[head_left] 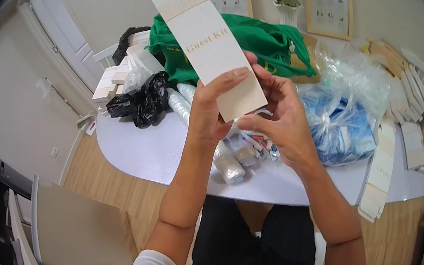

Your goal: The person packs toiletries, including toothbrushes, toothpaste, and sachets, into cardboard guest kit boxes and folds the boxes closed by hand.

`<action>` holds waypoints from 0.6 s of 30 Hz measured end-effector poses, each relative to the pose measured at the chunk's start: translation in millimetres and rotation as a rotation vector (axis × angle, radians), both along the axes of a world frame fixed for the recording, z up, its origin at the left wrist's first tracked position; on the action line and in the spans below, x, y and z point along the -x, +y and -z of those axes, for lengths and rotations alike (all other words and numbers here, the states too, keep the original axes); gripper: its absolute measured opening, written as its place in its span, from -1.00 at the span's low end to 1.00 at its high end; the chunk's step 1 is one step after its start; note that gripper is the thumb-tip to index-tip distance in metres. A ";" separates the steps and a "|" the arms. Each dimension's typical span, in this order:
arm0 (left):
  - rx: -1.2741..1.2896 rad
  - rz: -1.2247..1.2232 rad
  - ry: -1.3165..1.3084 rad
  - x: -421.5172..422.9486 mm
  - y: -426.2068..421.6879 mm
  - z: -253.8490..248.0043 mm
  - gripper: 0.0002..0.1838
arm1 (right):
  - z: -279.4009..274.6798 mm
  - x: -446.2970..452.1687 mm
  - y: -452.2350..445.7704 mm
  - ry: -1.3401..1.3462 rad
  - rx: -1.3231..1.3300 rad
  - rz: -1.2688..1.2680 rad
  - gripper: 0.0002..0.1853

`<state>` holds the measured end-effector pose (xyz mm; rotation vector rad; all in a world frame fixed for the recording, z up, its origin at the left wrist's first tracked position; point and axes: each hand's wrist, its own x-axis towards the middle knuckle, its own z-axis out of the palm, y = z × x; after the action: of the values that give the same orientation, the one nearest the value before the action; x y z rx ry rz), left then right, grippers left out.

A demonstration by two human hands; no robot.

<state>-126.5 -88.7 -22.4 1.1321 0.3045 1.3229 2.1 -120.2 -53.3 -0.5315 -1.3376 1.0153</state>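
The Guest Kit box (pixel 208 45) is held up in front of the person, above the desk (pixel 139 152), leaning so that its upper end points to the upper left and its lower end comes down between the hands. Its printed face is turned toward the camera, and a flap with rounded corners sticks out at the upper end.

From the left, a pile of white boxes (pixel 106 85) sits at the desk's far edge, with a crumpled black plastic bag (pixel 143 101) just beside it. Next, the left forearm rises almost straight up, and the left hand (pixel 209 102) grips the box near its lower end: the thumb lies slanted across the face, while most of the fingers are hidden behind. A green bag (pixel 271 38) spreads behind the box, and wrapped rolls (pixel 227 167) lie below, between the forearms.

The right forearm slants up and inward. The right hand (pixel 288 121) is half curled at the box's lower right edge, thumb pointing left toward the bottom end; whether it grips firmly I cannot tell. Farther right come a clear bag of blue packets (pixel 339 131), a long flat carton (pixel 380 167) and a heap of cartons (pixel 417 118).
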 end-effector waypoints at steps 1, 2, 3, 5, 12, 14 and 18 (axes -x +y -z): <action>-0.026 -0.011 0.045 2.7 0.8 -0.9 -0.57 | -1.0 0.4 -1.2 0.141 0.098 -0.095 -0.35; -0.043 -0.016 0.030 2.0 0.8 -1.1 -0.57 | -0.5 -1.1 0.3 0.125 0.082 -0.100 -0.35; -0.071 -0.014 0.077 0.1 0.0 -0.7 -0.55 | -0.4 -3.2 1.9 0.193 0.179 -0.135 -0.44; -0.130 0.057 0.111 1.8 -0.2 -0.6 -0.40 | -3.0 -4.1 0.5 0.331 0.313 -0.199 -0.68; -0.130 -0.060 -0.091 17.5 10.2 -1.0 -0.47 | -4.2 -12.9 -5.3 -0.035 0.482 -0.367 -0.67; -0.134 -0.176 -0.056 14.3 12.1 -2.4 -0.57 | 0.9 -10.3 6.4 0.093 0.522 -0.217 -0.68; -0.129 -0.289 0.095 3.4 5.6 -0.9 -0.62 | -8.6 -11.2 0.0 -0.051 0.071 0.067 -0.59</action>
<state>-129.9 -83.1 -21.5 1.2971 0.4722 1.5617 13.3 -120.2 -44.7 -0.6553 -1.3238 1.0022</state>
